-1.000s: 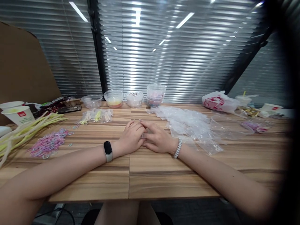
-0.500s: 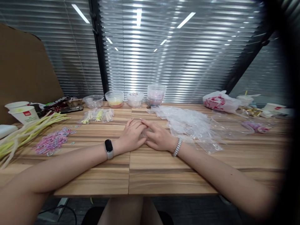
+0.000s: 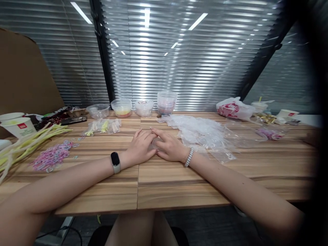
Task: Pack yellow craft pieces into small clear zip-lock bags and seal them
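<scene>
My left hand (image 3: 140, 144) lies on the wooden table (image 3: 115, 191), fingers curved together around a clear round object (image 3: 153, 143). My right hand (image 3: 170, 146) meets it from the other side, its index finger stretched out along the top and the others bent. The fingertips of both hands touch or nearly touch. Most of the clear object is hidden, so its kind is unclear. A pile of flat clear plastic bags (image 3: 202, 131) spreads just beyond my right hand. Small filled bags (image 3: 104, 126) lie behind my left hand.
Pink and purple small loops (image 3: 51, 155) are heaped at left, near yellow and cream strips (image 3: 28, 143) and paper cups (image 3: 19, 127). Clear tubs (image 3: 121, 108) and a stack of tubs (image 3: 167, 102) line the back. A red-and-white plastic bag (image 3: 234, 108) stands back right.
The whole view has shifted slightly, so things appear a little further left. A blurred dark shape now shows at the right edge. My hands keep nearly the same pose.
</scene>
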